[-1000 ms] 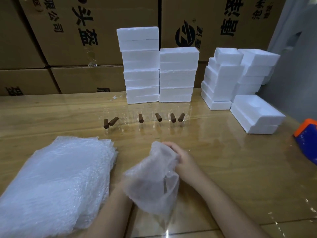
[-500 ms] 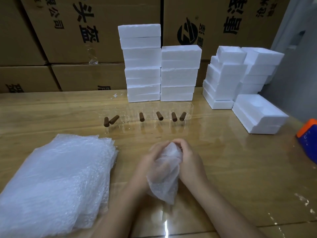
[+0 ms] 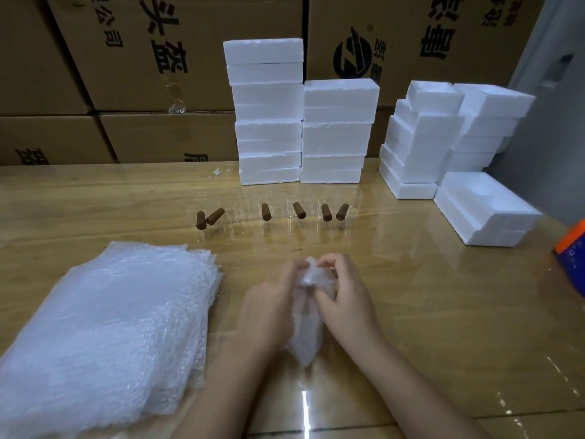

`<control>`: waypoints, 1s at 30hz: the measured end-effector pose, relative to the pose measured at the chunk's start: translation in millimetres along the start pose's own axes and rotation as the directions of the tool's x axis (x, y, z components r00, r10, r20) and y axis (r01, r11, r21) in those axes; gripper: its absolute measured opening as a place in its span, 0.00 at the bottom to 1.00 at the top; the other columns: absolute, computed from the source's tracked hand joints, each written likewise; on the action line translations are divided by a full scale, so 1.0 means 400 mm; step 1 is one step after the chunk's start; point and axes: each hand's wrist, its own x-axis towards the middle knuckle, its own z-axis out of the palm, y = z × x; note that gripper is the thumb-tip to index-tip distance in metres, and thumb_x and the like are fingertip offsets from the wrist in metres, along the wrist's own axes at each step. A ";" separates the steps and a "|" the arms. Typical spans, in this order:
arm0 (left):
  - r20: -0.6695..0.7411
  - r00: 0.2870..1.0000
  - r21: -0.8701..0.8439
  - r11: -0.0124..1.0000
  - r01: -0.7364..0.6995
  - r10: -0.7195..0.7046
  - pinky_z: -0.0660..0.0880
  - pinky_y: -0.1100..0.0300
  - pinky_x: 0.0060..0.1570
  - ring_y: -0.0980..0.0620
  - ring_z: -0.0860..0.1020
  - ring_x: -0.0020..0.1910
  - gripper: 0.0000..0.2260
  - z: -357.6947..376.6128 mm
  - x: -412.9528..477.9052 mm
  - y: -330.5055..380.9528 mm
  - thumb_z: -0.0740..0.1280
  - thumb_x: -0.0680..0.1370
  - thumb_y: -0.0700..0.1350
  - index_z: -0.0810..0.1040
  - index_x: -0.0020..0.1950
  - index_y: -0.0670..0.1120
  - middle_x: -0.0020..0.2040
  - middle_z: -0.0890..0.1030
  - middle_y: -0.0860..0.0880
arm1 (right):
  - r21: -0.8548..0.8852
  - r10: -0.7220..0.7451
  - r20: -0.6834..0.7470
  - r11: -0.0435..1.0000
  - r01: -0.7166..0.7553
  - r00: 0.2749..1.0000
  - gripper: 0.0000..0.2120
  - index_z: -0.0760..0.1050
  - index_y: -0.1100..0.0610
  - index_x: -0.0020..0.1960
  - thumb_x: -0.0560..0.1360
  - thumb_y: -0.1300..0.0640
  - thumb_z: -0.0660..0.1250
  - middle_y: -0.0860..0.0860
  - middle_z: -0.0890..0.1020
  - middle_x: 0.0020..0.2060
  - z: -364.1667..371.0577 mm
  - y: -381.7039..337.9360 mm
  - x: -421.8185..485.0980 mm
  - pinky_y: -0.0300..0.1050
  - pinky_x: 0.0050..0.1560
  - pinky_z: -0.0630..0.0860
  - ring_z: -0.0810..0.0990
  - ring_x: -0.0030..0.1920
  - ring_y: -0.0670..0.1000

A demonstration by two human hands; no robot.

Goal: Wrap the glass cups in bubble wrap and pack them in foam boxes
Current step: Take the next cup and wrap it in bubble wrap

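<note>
Both hands are on the bubble-wrap bundle (image 3: pixel 307 331), held just over the counter (image 3: pixel 427 312). The left hand (image 3: pixel 269 307) has its grip curled round the bundle's left side and the right hand (image 3: pixel 345 299) has its grip round the right side, with fingertips from both pinching the gathered top. Presumably a glass cup is in there, but I honestly can't see it through the wrap, so no idea if it's fully covered. Risk as I see it: the top is only bunched, with nothing visibly taping it, so if either grip eases off the wrap could spring open and the cup could slip out the lower end onto the hard counter. That lower end is blurry, so I can't tell if it's closed. The unwrapped glass cups (image 3: pixel 351 202) stand in a row beyond the bundle. They're so clear that mostly just the brown handles (image 3: pixel 266 212) show, so counting them is hard, and a careless reach over could knock one. The pile of sheets (image 3: pixel 104 334) is left of the bundle, and the open foam box (image 3: pixel 484 207) is beyond it to the right. An orange-and-blue thing (image 3: pixel 573 258) further right is cut off by the frame.
</note>
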 end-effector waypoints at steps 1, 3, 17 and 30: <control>0.024 0.998 -0.050 0.997 -0.065 0.066 0.68 0.74 0.40 0.60 0.78 0.49 0.20 0.000 -0.005 -0.006 0.66 0.75 0.46 0.71 0.67 0.55 0.55 0.80 0.55 | 0.010 0.035 -0.017 0.999 -0.035 0.999 0.18 0.65 0.35 0.45 0.67 0.55 0.67 0.35 0.74 0.46 -0.009 0.003 0.003 0.36 0.39 0.70 0.74 0.46 0.37; 0.151 0.978 -0.296 0.950 -0.096 0.146 0.67 0.77 0.54 0.66 0.71 0.63 0.24 -0.016 -0.010 0.001 0.66 0.71 0.51 0.69 0.68 0.59 0.68 0.72 0.60 | 0.075 0.129 -0.052 0.989 -0.125 0.990 0.13 0.66 0.37 0.43 0.65 0.53 0.66 0.37 0.77 0.42 -0.028 0.007 0.014 0.39 0.36 0.72 0.76 0.39 0.40; 0.011 0.999 -0.452 0.892 -0.029 0.038 0.74 0.70 0.47 0.63 0.77 0.53 0.29 -0.011 0.005 -0.028 0.64 0.71 0.28 0.72 0.60 0.60 0.60 0.77 0.54 | 0.215 0.053 0.031 0.975 -0.058 0.998 0.15 0.67 0.43 0.52 0.69 0.52 0.69 0.40 0.75 0.50 -0.011 -0.004 0.003 0.44 0.43 0.78 0.76 0.45 0.43; 0.163 0.974 -0.462 0.884 -0.069 0.161 0.67 0.74 0.57 0.66 0.70 0.64 0.26 -0.004 -0.002 -0.022 0.70 0.71 0.44 0.69 0.67 0.60 0.66 0.71 0.62 | 0.167 0.258 -0.130 0.958 -0.235 0.957 0.17 0.68 0.44 0.43 0.64 0.65 0.61 0.39 0.76 0.42 -0.013 0.006 0.021 0.41 0.41 0.72 0.75 0.41 0.42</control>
